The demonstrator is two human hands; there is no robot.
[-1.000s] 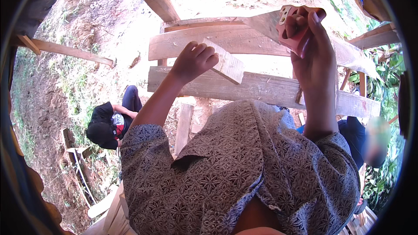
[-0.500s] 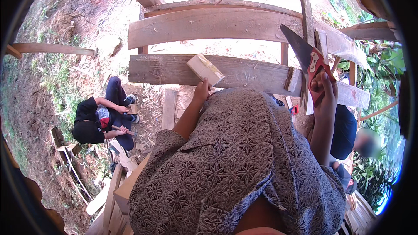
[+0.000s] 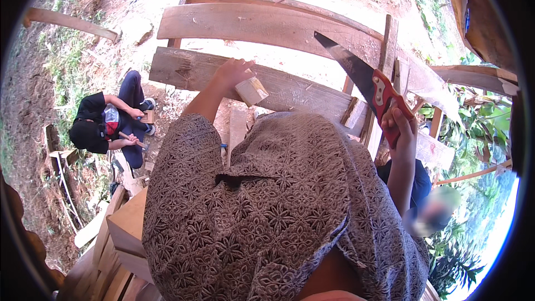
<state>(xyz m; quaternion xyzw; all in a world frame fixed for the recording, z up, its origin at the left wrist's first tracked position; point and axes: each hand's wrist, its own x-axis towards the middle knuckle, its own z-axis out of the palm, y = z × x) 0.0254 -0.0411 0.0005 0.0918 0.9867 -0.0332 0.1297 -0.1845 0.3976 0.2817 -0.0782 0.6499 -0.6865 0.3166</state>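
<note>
My left hand grips a short pale wood offcut over the nearer of two rough horizontal planks. Over at the right, my right hand is closed on the red and black handle of a hand saw, whose dark blade points up and to the left, above the planks. My patterned grey shirt fills the lower middle of the view and hides what lies under it.
A second plank lies beyond the first. Below on bare earth at the left, a person in black crouches over small wood pieces. Another person is under the planks at the right. Stacked boards sit lower left; foliage right.
The saw has come down from high at the right edge and tilted its blade leftwards. My left hand with the offcut has drawn back to the near plank. The view has shifted slightly.
</note>
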